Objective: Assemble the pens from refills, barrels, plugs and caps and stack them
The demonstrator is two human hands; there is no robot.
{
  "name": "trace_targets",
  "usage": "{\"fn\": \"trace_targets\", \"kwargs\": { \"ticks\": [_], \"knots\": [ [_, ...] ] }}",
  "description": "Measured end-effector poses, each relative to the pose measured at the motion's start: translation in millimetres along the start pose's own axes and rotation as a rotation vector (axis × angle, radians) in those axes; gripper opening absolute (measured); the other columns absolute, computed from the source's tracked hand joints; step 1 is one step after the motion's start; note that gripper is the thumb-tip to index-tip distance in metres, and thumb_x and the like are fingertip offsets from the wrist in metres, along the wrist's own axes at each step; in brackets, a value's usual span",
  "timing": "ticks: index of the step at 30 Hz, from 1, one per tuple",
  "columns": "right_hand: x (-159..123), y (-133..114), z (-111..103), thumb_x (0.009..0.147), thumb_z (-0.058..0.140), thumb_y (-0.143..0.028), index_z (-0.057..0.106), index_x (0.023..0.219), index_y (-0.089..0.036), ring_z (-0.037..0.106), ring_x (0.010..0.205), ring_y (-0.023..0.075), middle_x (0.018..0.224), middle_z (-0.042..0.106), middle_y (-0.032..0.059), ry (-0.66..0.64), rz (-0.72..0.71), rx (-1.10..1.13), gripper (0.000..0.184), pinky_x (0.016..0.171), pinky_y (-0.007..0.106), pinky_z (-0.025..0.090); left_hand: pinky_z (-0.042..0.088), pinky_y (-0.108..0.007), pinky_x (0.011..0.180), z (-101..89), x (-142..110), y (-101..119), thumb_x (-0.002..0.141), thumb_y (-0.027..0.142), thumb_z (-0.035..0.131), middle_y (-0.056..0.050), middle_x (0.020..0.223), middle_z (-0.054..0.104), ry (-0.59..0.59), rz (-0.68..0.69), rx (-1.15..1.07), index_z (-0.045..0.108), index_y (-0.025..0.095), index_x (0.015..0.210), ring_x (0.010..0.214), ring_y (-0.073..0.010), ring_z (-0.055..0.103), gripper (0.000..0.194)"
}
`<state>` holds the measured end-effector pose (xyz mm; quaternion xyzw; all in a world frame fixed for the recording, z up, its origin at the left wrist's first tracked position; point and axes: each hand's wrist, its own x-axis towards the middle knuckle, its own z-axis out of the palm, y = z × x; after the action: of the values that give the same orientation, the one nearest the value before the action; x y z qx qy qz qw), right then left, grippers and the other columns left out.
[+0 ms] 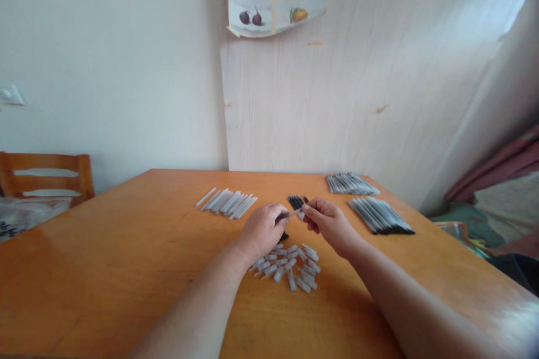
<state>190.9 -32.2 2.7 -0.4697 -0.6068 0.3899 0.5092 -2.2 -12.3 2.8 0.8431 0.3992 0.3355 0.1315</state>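
Near the middle of the table, my left hand (264, 228) and my right hand (327, 219) are both closed on a slim, pale pen barrel (295, 212) that spans the gap between them. My right thumb and fingertips pinch its right end. The other end disappears into my left hand. Just below lies a loose pile of short translucent white pen caps (290, 265). Small black pieces (284, 236) show partly from under my left hand. Behind my hands sits a row of thin dark sticks (295, 201), like refills, partly hidden by my right hand.
White tubes (228, 203) lie side by side at the back left. On the right are a bundle of grey pens with black ends (379, 215) and, behind it, another bundle (351, 183). A wooden chair (46, 174) stands left of the table (126, 269).
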Motion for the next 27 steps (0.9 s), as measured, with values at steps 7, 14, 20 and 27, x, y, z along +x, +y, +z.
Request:
{"fn": "trace_targets", "kwargs": {
  "ticks": [7, 14, 20, 27],
  "knots": [
    [2.1, 1.5, -1.5, 0.082, 0.060, -0.048, 0.051, 0.074, -0.019, 0.045, 0.050, 0.0085, 0.061, 0.056, -0.0018, 0.042, -0.003, 0.046, 0.032, 0.048, 0.023, 0.032, 0.041, -0.026, 0.068, -2.4, -0.5, -2.7, 0.094, 0.039, 0.039, -0.004, 0.089, 0.068, -0.042, -0.018, 0.001, 0.063, 0.021, 0.093, 0.080, -0.0170, 0.059, 0.030],
    [2.6, 1.2, -3.5, 0.082, 0.061, -0.048, 0.052, 0.072, -0.019, 0.043, 0.048, 0.0081, 0.058, 0.055, -0.0019, 0.053, 0.011, 0.075, 0.032, 0.047, 0.023, 0.032, 0.040, -0.026, 0.065, -0.3, -0.8, -3.4, 0.092, 0.037, 0.042, -0.002, 0.082, 0.067, -0.061, -0.031, 0.001, 0.063, 0.021, 0.086, 0.075, -0.0164, 0.059, 0.027],
    [3.7, 3.3, -2.7, 0.081, 0.062, -0.048, 0.052, 0.070, -0.019, 0.042, 0.047, 0.0081, 0.057, 0.055, -0.0017, 0.050, 0.017, 0.121, 0.033, 0.046, 0.024, 0.031, 0.043, -0.026, 0.071, 0.7, -0.6, -3.3, 0.087, 0.035, 0.052, -0.004, 0.091, 0.069, 0.004, -0.042, -0.052, 0.066, 0.021, 0.091, 0.083, -0.0172, 0.061, 0.020],
    [4.8, 3.8, -4.5, 0.080, 0.064, -0.045, 0.052, 0.069, -0.018, 0.045, 0.049, 0.0083, 0.060, 0.057, -0.0009, 0.092, 0.015, 0.177, 0.032, 0.047, 0.023, 0.032, 0.039, -0.025, 0.061, -0.4, -0.3, -5.3, 0.094, 0.041, 0.037, -0.002, 0.076, 0.066, -0.077, -0.047, -0.024, 0.065, 0.020, 0.083, 0.070, -0.0155, 0.058, 0.036]
  ]
}}
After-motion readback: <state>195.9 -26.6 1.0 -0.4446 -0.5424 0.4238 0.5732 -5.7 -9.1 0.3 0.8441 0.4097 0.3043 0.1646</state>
